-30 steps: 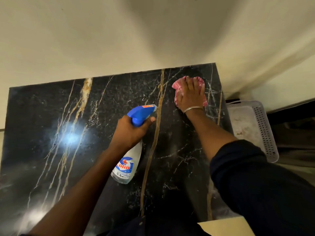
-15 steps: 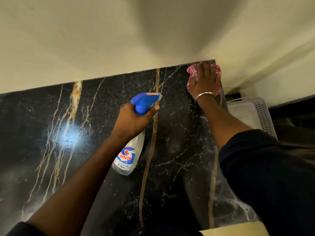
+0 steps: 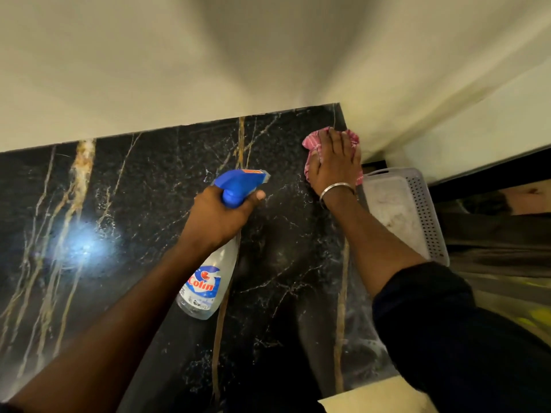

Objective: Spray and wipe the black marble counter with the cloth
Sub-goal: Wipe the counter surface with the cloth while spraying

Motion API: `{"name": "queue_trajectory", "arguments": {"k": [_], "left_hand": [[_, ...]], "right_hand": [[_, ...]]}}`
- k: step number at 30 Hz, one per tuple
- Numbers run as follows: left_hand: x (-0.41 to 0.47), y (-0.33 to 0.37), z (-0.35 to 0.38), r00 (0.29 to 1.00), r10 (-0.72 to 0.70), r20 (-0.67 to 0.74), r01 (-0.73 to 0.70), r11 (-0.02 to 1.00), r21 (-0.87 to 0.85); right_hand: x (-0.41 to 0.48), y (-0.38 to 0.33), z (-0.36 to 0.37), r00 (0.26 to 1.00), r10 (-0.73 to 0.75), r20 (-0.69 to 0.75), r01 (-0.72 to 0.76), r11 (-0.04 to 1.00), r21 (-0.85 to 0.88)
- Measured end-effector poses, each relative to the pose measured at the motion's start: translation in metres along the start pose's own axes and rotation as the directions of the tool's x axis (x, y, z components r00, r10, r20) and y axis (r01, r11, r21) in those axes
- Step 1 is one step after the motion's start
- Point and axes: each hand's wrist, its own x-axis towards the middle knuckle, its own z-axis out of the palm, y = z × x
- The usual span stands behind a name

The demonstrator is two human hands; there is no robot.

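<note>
Marble, black with gold and white veins, fills the lower left and centre of the frame: the black marble counter runs up to a cream wall at its far edge, and a bright lamp glare sits at middle left. Just right of that glare, at frame centre, the left hand grips the spray bottle with its fingers curled round the neck below the blue trigger head. I cannot tell whether a finger rests on the trigger. The bottle's long axis runs from lower left to upper right, with the clear labelled body down along the forearm. Its nozzle points to the upper right, at the marble between the two hands.

Right of the nozzle, near the counter's far right corner, the pink cloth lies bunched on the marble close to the wall. The right hand presses flat on top of it, fingers straight and together, pointing up the frame, with a metal bangle at the wrist. Pink folds show past the fingertips and at both sides of the hand.

The broad run of marble lies left of and below those fingers, so I judge the next stroke should go that way. Just beyond the counter's right edge stands a white perforated basket
</note>
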Motion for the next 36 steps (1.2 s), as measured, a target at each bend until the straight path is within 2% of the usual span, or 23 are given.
{"name": "queue_trajectory", "arguments": {"k": [6, 9, 14, 20, 24, 31, 36], "left_hand": [[0.007, 0.004, -0.006, 1.0, -0.006, 0.021, 0.005, 0.999, 0.038], [0.009, 0.004, -0.014, 1.0, -0.015, 0.0, 0.015, 0.999, 0.036], [0.001, 0.006, -0.022, 0.999, 0.001, -0.043, 0.001, 0.998, 0.057], [-0.018, 0.002, -0.023, 0.997, -0.003, -0.073, 0.008, 0.998, 0.068], [-0.032, 0.006, -0.017, 0.998, -0.018, -0.064, 0.024, 0.996, 0.085], [-0.044, 0.007, -0.017, 0.999, -0.039, -0.037, 0.041, 0.999, 0.031], [-0.051, 0.005, -0.025, 0.993, -0.049, -0.108, 0.052, 0.998, 0.026]], "right_hand": [[0.063, -0.001, -0.011, 1.0, -0.011, 0.007, 0.01, 0.999, 0.039], [0.068, 0.0, -0.011, 1.0, -0.014, -0.006, 0.014, 0.999, 0.031], [0.047, -0.014, -0.01, 0.998, -0.008, 0.057, 0.01, 1.0, -0.021], [-0.044, -0.079, 0.0, 0.975, -0.206, 0.089, 0.202, 0.978, 0.053], [-0.065, -0.065, 0.003, 0.951, -0.303, 0.063, 0.299, 0.952, 0.07], [-0.045, 0.033, -0.003, 0.997, -0.072, -0.001, 0.072, 0.995, 0.072], [-0.046, 0.014, -0.005, 0.994, 0.109, -0.003, -0.108, 0.99, 0.094]]}}
